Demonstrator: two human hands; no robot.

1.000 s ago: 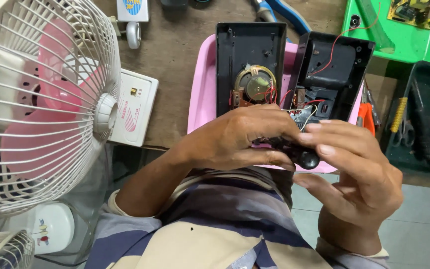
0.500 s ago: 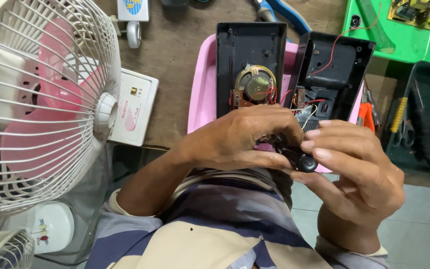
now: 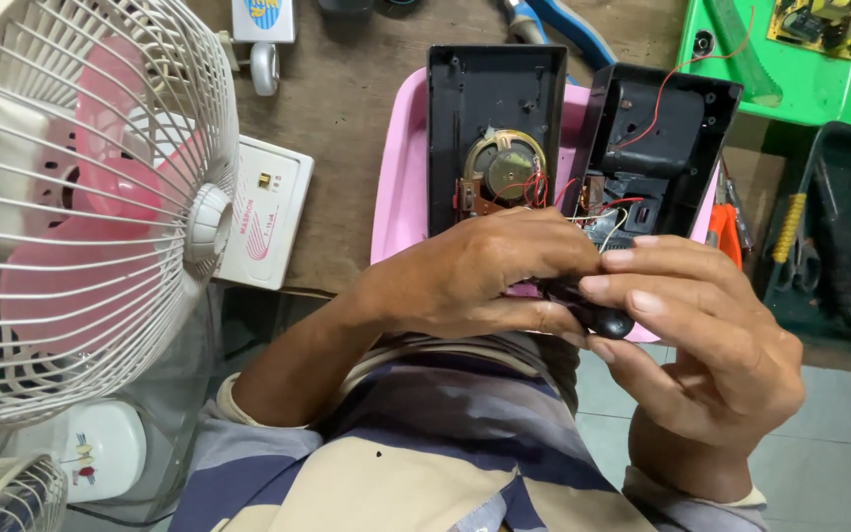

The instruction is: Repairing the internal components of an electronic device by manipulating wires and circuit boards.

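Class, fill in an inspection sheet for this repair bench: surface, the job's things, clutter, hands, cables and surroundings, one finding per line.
Surface: brown wooden bench carrying a pink tray.
Job's things: opened black casing half with round speaker on the tray; second black casing half beside it; small dark part held in front.
Clutter: white box, blue-handled pliers, green tray with a circuit board.
Hands: left hand and right hand both pinch the small dark part.
Cables: thin red wire across the second half; more wires by the speaker.
Surroundings: white caged fan with pink blades at left; dark bin of tools at right.
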